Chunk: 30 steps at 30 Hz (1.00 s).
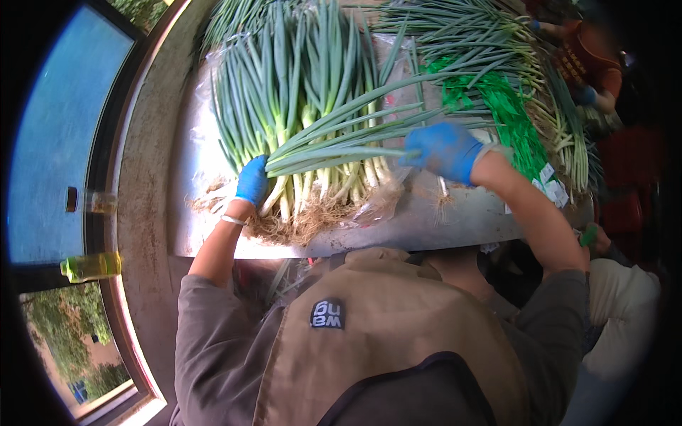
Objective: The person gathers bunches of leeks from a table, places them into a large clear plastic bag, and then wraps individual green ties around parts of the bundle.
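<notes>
My left hand [252, 180], in a blue glove, grips a small bunch of green onions [325, 139] near its white stalks. Their roots [213, 198] stick out to the left, and the leaves reach right across a larger row of green onions [277, 69]. That row lies with leaves away from me and brown roots [314, 218] towards the table's front edge. My right hand [442, 152], also blue-gloved and blurred by motion, is curled at the leaf tips, with one leaf end between its fingers.
More green onions [469, 32] lie at the back right. Green plastic strips [506, 112] with white tags [551, 186] lie on the metal table [458, 218]. Bottles [96, 267] stand on the left window ledge. A co-worker [586, 64] is at the far right; another person's hand [599, 239] is nearer.
</notes>
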Each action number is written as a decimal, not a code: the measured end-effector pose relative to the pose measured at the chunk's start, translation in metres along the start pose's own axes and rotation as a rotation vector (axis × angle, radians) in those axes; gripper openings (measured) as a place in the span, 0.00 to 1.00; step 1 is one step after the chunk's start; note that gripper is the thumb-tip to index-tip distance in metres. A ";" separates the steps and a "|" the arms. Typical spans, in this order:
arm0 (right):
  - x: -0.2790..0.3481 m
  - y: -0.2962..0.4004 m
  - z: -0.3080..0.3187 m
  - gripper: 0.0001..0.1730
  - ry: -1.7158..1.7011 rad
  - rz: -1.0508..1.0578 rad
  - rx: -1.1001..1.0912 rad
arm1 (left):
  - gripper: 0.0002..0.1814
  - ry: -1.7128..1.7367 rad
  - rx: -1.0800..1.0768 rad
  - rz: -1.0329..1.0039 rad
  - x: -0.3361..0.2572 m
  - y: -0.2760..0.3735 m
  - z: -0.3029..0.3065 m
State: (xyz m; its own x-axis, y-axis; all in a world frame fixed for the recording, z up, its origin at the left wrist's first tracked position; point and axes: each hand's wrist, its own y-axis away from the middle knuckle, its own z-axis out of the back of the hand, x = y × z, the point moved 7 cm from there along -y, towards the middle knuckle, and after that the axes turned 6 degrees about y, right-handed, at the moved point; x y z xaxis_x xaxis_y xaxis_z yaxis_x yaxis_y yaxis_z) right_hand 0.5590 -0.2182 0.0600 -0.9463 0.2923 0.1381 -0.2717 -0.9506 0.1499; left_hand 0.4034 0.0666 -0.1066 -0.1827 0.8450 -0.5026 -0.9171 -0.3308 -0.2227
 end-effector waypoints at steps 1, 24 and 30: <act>0.005 0.002 -0.010 0.08 0.054 0.010 0.005 | 0.10 0.010 0.002 0.005 -0.003 -0.001 -0.001; -0.157 0.065 -0.003 0.11 0.036 -0.355 -0.088 | 0.09 0.071 0.006 0.026 0.000 0.001 -0.005; -0.241 0.093 -0.010 0.09 -1.293 -0.230 -0.501 | 0.08 0.135 -0.003 0.028 -0.002 -0.002 -0.005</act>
State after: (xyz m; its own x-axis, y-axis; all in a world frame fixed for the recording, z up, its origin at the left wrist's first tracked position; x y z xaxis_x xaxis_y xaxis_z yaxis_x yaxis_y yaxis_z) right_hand 0.7600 -0.3784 0.0310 -0.1193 0.0722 0.9902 -0.6882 -0.7249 -0.0301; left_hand 0.4067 0.0636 -0.1090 -0.1585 0.7710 -0.6167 -0.9112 -0.3548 -0.2093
